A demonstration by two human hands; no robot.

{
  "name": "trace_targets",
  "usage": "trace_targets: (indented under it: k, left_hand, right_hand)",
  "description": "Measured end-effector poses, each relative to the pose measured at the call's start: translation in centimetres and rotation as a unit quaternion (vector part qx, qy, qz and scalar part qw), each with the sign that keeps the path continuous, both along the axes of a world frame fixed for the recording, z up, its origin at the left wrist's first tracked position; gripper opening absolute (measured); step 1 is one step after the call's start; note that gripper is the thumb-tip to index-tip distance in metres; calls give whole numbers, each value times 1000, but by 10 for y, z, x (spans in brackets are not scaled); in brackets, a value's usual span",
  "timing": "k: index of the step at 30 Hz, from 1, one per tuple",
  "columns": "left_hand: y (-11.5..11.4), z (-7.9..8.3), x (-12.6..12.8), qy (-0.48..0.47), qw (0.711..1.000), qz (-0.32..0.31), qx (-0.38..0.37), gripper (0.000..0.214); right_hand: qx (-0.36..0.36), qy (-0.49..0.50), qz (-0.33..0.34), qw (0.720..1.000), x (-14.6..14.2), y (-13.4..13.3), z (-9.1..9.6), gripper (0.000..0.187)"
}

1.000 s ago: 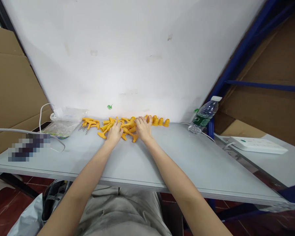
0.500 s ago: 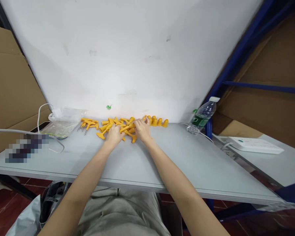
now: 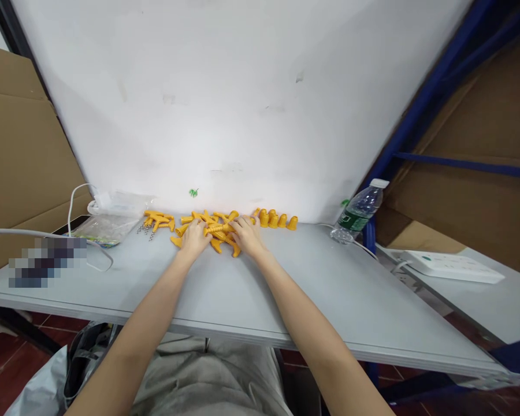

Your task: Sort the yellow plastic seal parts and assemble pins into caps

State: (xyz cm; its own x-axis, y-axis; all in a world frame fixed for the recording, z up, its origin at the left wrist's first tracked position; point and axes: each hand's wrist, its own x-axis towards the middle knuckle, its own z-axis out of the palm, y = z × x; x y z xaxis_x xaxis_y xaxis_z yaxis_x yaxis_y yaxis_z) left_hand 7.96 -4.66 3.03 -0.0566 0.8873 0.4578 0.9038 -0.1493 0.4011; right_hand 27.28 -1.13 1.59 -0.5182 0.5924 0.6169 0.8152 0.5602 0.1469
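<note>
My left hand [image 3: 195, 237] is closed on one end of a yellow ribbed corkscrew piece [image 3: 216, 229]. At its other end, my right hand [image 3: 247, 234] has its fingers closed on it too, so the piece lies level between both hands. Around and under the hands is a pile of yellow plastic corkscrew parts [image 3: 216, 247], T-shaped handles among them. Left of the pile lie several yellow-handled corkscrews [image 3: 158, 219] with bare metal spirals [image 3: 147, 230]. Several yellow caps [image 3: 282, 220] stand in a group just right of my right hand. My fingers cover part of the held piece.
A plastic bag [image 3: 112, 226] and a white cable [image 3: 71, 202] lie at the left, near a pixelated dark object [image 3: 47, 263]. A water bottle [image 3: 359, 211] leans at the right against the blue frame. Beyond it sits a white power strip [image 3: 453, 266]. A white panel [image 3: 242, 115] rises behind.
My hands have drawn closer together, and the ribbed piece now bridges them in a level line. The whole view has shifted slightly; the pile looks much the same.
</note>
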Motion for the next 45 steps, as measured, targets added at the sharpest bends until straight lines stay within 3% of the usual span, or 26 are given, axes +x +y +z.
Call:
trace_targets:
  k: [6, 11, 17, 21, 23, 26, 31, 39, 45]
  left_hand:
    - [-3, 2, 6, 11, 1000, 4, -9, 21]
    - [4, 1, -10, -9, 1000, 25, 14, 18]
    - [12, 0, -30, -49, 995, 29, 80, 20]
    - [12, 0, -32, -54, 992, 43, 104, 19]
    - [13, 0, -32, -67, 990, 49, 113, 19]
    - [15, 1, -33, -99, 986, 50, 124, 20]
    - [18, 1, -35, -131, 982, 57, 126, 16]
    - [20, 2, -36, -183, 978, 60, 87, 21]
    - [17, 2, -36, -195, 975, 71, 79, 20]
  right_hand:
    - [57, 17, -60, 996, -1, -1, 2, 22]
    - [48, 160, -161, 973, 32, 14, 1, 13]
    - [-110, 356, -296, 879, 94, 32, -20, 24]
    - [-211, 437, -341, 805, 106, 40, -31, 30]
    - [-222, 460, -346, 787, 105, 43, -32, 34]
    - [-211, 456, -350, 791, 104, 47, -30, 38]
    - [-246, 375, -351, 822, 103, 48, -29, 34]
    - [-298, 230, -364, 852, 97, 44, -32, 49]
    - [-329, 164, -367, 855, 97, 48, -36, 55]
